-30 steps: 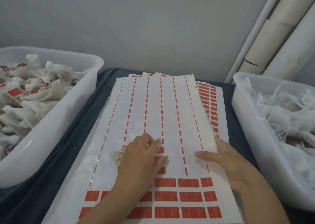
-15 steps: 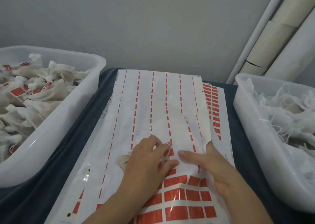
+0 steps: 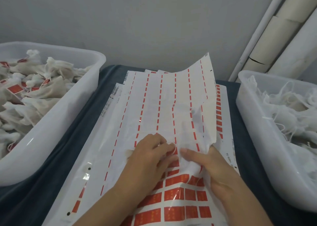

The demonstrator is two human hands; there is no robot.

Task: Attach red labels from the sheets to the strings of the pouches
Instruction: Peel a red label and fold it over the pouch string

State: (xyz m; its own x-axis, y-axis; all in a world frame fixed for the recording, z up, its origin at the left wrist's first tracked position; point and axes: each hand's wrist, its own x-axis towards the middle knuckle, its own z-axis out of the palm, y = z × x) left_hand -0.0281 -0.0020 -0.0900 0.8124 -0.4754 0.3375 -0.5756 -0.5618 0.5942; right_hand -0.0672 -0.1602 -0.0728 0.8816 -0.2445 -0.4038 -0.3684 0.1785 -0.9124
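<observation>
**Operator:** Label sheet (image 3: 164, 105) is lying along the middle of the worktop (image 3: 72, 140), its long axis running away from me toward the wall, far right corner curling upward. I'm seeing my right hand (image 3: 217, 169) gripping the sheet's right edge, thumb on top, fingers tucked beneath. My left hand (image 3: 151, 158) is resting on the red labels (image 3: 178, 194), fingertips pinching at a thin string; whether it is holding a pouch, I cannot tell.

**Desk:** What is worrying you?

**Operator:** The sheet is buckling. A harder pull, I judge, is risking a crease or tear, or labels peeling and sticking together. Pouches are waiting in the left tub (image 3: 56, 115) and right tub (image 3: 253, 122).
</observation>
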